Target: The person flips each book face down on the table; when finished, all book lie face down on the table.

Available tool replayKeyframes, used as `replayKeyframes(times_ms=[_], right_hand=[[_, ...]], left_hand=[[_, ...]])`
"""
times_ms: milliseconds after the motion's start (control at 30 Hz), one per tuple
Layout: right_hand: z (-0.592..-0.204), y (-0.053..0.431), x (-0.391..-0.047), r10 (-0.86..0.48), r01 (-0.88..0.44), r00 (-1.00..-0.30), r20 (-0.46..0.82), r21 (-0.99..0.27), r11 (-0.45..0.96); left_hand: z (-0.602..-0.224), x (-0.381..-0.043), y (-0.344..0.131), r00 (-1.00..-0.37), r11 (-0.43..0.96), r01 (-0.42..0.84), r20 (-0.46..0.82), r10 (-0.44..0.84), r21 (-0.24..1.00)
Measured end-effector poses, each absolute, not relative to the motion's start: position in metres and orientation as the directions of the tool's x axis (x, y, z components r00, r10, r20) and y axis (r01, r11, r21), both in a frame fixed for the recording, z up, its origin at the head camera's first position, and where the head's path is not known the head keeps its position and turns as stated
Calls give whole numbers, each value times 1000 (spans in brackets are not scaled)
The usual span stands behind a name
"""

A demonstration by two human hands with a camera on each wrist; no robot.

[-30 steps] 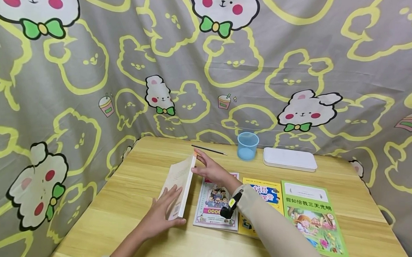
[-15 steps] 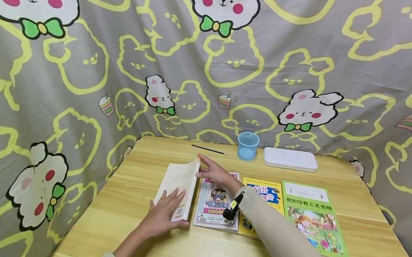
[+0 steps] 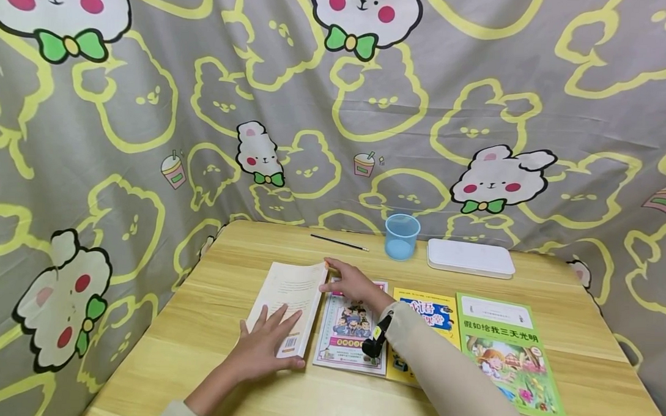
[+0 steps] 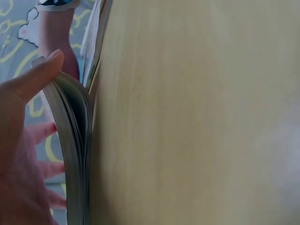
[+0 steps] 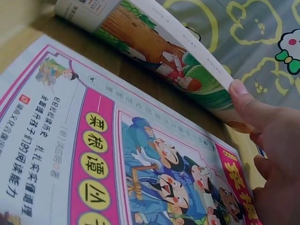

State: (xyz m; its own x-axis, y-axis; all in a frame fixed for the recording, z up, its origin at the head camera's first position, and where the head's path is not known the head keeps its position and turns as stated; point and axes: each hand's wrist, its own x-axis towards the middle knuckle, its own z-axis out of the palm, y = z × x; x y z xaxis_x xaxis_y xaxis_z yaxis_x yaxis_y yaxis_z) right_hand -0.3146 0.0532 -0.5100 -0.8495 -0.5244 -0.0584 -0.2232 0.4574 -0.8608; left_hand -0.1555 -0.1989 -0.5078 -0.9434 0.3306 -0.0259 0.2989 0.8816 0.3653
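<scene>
The left hand [image 3: 263, 349] lays wide-spread fingers on the paperback book [image 3: 290, 287], thumb at the near spine corner. The book is on the left half of the surface [image 3: 174, 337], back cover upward; its long axis goes near to far, leaning slightly right, spine side raised. The right hand [image 3: 354, 283] pinches the far spine corner. Behind stands a blue cup [image 3: 402, 238].

The left hand [image 4: 18, 157] holds a thick book [image 4: 77, 154] by its edge. The thumb [image 4: 35, 79] is on the top corner, and 3 fingers [image 4: 51, 168] poke out behind. The pages bend, with a dark gap between them. Just past it is the thin edge of book number 2 [image 4: 93, 44]. The right hand [image 4: 63, 40] has a dark band. Gray cloth [image 4: 14, 61] with yellow lines hangs behind, and the wood table [image 4: 187, 117] fills the right side.
</scene>
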Motion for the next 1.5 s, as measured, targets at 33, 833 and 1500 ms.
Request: replayKeyframes(times_ms=[33, 833, 1500], right_hand=[[-511, 53, -315, -520, -222, -852, -61, -857, 465], [-524, 52, -314, -505, -318, -862, -38, -735, 599], [-520, 51, -313, -499, -294, -864, -67, -738, 608]], left_hand=[[-508, -156, -199, -943, 883, 301, -29, 333, 361], [-512, -159, -201, -934, 918, 322, -80, 348, 229], [-503, -160, -203, -908, 894, 363, -114, 403, 262]])
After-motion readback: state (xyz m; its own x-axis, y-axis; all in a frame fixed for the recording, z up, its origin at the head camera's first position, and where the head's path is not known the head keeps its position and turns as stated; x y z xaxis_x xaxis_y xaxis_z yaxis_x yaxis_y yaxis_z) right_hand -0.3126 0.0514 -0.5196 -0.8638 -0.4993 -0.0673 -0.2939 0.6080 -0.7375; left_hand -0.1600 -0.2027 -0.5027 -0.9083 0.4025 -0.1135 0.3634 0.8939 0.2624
